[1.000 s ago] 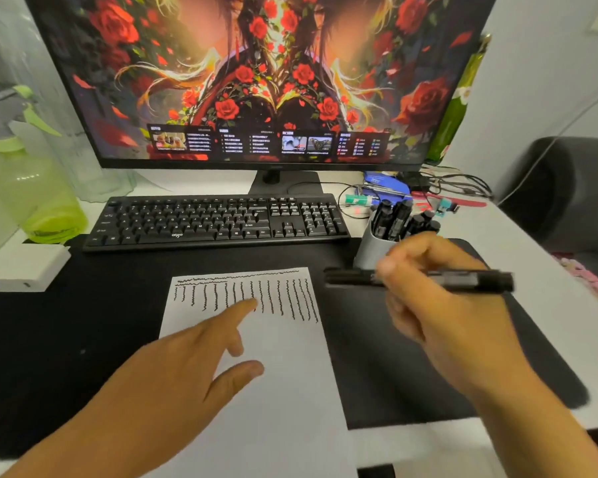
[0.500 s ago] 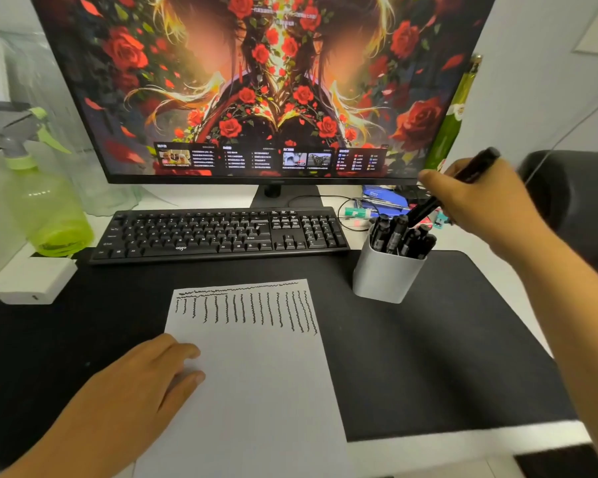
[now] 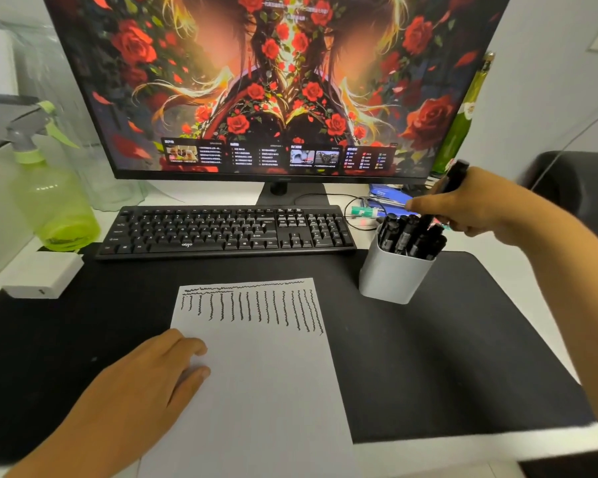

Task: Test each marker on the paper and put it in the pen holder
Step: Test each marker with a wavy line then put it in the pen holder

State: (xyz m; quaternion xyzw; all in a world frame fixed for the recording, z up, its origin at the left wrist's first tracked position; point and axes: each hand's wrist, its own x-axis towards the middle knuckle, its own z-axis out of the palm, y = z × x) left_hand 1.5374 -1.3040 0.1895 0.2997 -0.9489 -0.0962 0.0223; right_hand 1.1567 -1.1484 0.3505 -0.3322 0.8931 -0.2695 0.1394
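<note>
A smooth white sheet of paper (image 3: 256,367) lies flat on a matte black desk mat (image 3: 446,357) that covers most of the white tabletop (image 3: 497,453). Across the top of the sheet runs one wavy black line, and a row of short squiggly black strokes hangs below it. The left hand (image 3: 142,384) rests palm-down on the sheet's left edge, fingers (image 3: 190,346) loosely together and holding nothing.

Just past the sheet's upper right corner stands the pen holder (image 3: 390,274), a plain light grey cup with rounded corners. It is packed with black capped markers (image 3: 404,236), all leaning to the right.

The right hand (image 3: 480,205) hovers over the cup, its fingers clamped on a black marker (image 3: 454,175) tilted with the lower end down among the others at the cup's mouth and the blunt upper end sticking out above the knuckles.

Behind sit a black keyboard (image 3: 228,231), a glossy monitor (image 3: 273,84) showing red roses, and a translucent green spray bottle (image 3: 56,201).
</note>
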